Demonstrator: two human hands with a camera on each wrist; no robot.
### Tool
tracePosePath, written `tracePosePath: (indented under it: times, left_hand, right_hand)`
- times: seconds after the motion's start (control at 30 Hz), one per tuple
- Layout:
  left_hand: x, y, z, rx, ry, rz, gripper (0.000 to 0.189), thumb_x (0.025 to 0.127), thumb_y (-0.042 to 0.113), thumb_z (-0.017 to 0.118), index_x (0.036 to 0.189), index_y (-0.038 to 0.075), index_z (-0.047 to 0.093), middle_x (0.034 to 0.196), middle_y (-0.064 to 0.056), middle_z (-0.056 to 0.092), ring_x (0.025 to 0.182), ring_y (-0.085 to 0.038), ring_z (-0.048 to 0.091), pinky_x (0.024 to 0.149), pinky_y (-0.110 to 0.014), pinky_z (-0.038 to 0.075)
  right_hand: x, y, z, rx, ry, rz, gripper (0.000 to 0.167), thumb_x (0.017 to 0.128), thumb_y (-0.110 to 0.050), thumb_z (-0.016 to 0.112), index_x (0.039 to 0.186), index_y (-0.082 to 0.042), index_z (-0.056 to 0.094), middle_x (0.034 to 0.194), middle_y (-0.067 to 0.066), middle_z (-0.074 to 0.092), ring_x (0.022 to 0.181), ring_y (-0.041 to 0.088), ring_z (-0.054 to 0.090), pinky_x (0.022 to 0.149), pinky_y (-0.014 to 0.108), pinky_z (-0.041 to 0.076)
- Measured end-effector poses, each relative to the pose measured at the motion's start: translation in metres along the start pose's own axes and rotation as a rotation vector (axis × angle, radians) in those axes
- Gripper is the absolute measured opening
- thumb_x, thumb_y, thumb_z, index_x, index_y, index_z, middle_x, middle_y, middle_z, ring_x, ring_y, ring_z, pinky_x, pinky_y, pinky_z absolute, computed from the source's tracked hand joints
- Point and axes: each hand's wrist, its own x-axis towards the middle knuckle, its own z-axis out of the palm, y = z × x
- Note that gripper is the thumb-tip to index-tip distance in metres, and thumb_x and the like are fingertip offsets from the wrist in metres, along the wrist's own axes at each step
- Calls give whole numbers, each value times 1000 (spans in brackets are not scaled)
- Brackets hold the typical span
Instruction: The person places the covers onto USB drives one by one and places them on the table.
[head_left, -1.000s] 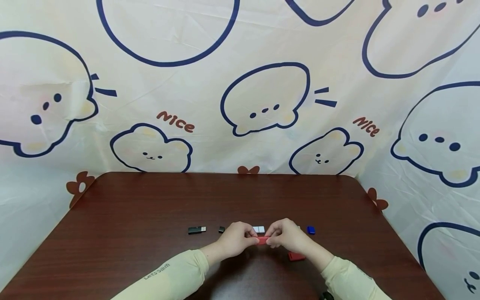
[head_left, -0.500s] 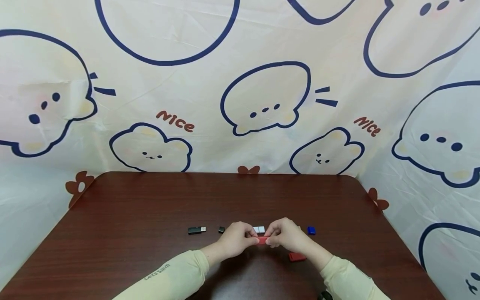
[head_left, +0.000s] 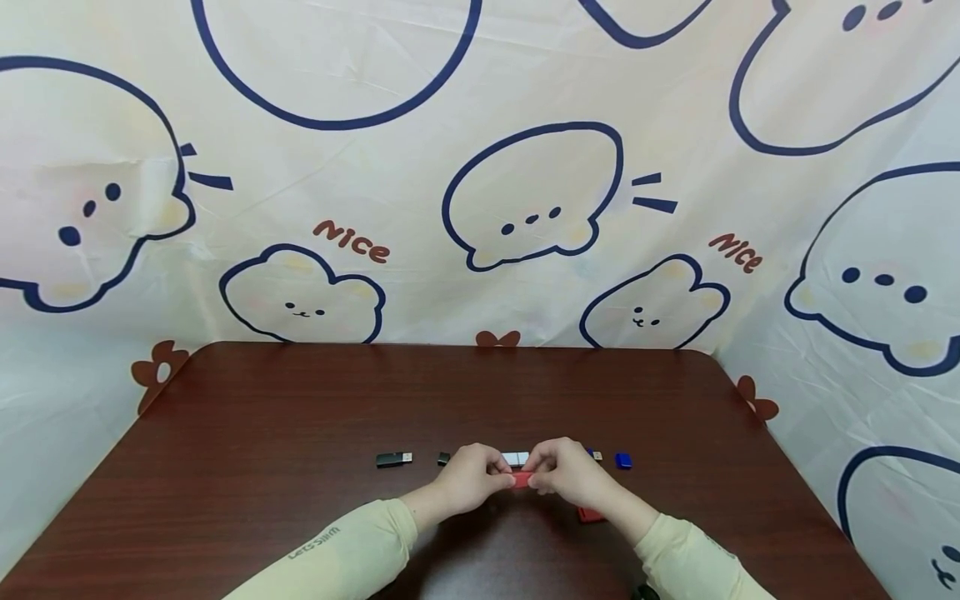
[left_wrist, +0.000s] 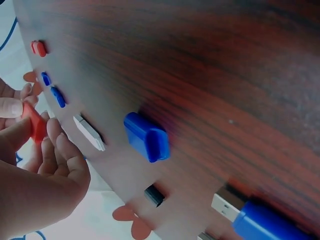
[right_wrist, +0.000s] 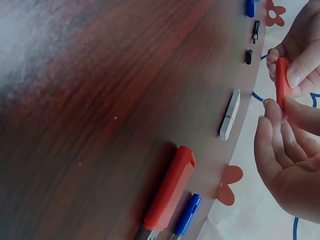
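Both hands meet over the middle of the table. My left hand (head_left: 467, 479) pinches one end of a small red USB stick (head_left: 521, 479) between thumb and fingers. The other end is pinched by my right hand (head_left: 567, 469). The fingers cover both ends of the stick, which is level in the head view. Just behind the hands lies a white capped USB stick (head_left: 516, 459). Partly under the right forearm is another red USB stick (head_left: 590, 515); its metal plug shows in the right wrist view.
An uncapped black USB stick (head_left: 392, 460) lies left, with its black cap (head_left: 444, 458) close by. Right of the hands is a blue cap (head_left: 623, 461), next to a mostly hidden blue stick. Another blue cap (left_wrist: 146, 137) and blue USB stick (left_wrist: 267, 222) lie near the left wrist.
The right hand has shifted slightly left and the red USB stick with it, so more of the blue stick's plug shows. Both hands keep their pinch.
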Motion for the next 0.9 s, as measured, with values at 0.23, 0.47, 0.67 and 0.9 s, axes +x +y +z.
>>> tracePosePath:
  times: [0.23,0.47,0.67,0.9]
  left_hand:
    - [0,0,1,-47,-2,-43,13,83,11,67,75,1,67,65,-10,63,55,-5,46,51,-18,36]
    - [0,1,2,-73,-9,-47,13,83,11,67,76,0,67,63,-7,61,54,-6,46,50,-18,36]
    - [0,-1,3,-48,-34,-45,10,81,12,70,82,3,67,66,0,61,55,-5,48,51,-19,38]
    - [-4,1,2,100,-54,6,17,76,6,73,86,5,60,68,0,63,54,-2,50,55,-19,41]
  right_hand:
    - [-2,-2,3,-114,26,-29,10,77,-1,70,84,-6,64,66,2,60,58,7,50,52,22,41]
    - [-3,-3,6,-199,53,-45,17,74,-1,74,81,-8,60,60,-5,50,51,4,41,48,20,35]
    - [-5,-3,6,-164,36,-28,14,74,-3,75,79,-8,62,59,-4,52,51,6,41,47,20,34]
    - [-6,-3,5,-141,28,-9,12,74,-6,75,80,-7,64,62,-3,56,54,7,44,48,20,35]
